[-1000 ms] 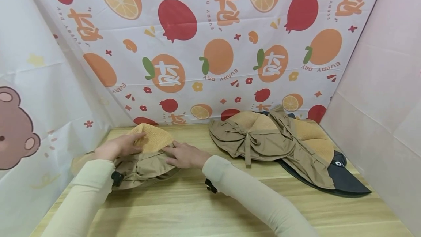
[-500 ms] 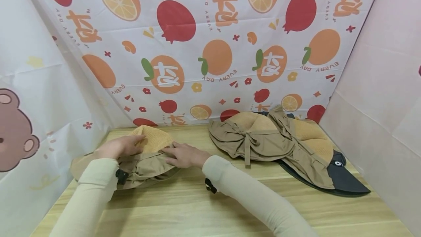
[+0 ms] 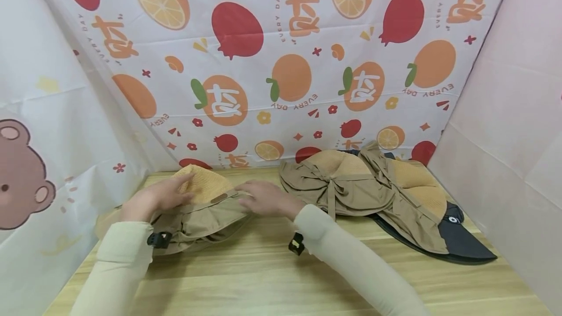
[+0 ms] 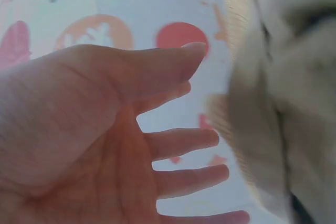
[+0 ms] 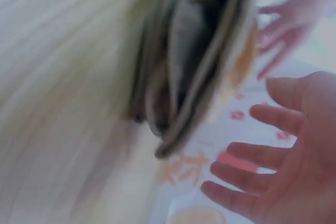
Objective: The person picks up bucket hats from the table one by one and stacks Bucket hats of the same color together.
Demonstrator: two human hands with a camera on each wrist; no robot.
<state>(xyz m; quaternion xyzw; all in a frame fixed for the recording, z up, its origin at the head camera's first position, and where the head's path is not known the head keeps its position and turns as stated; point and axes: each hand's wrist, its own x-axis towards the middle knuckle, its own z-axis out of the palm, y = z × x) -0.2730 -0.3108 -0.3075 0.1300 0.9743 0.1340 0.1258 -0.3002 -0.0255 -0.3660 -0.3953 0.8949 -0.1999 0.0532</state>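
Observation:
A folded tan sun hat [image 3: 224, 211] with a yellow woven crown and a small brown patch lies on the left of the table. My left hand [image 3: 160, 199] is over its left side; in the left wrist view its fingers [image 4: 191, 182] are straight and spread, with nothing held. On the hat's right side my right hand [image 3: 270, 199] hovers at the edge. The right wrist view has its fingers [image 5: 252, 174] extended and apart from the hat's layered brim [image 5: 194, 61]. Part of the hat is hidden behind the left hand and sleeve.
Two more sun hats overlap at the back right: one tan with a tie [image 3: 303, 187], the other with a dark visor [image 3: 467, 240]. Fruit-printed cloth [image 3: 290, 79] hangs behind the wooden table [image 3: 246, 277]. White cloth walls stand on both sides.
My right hand has lifted off the hat's edge and moved right, uncovering the brown patch. The left hand stays nearly in place. The hats at right have not moved.

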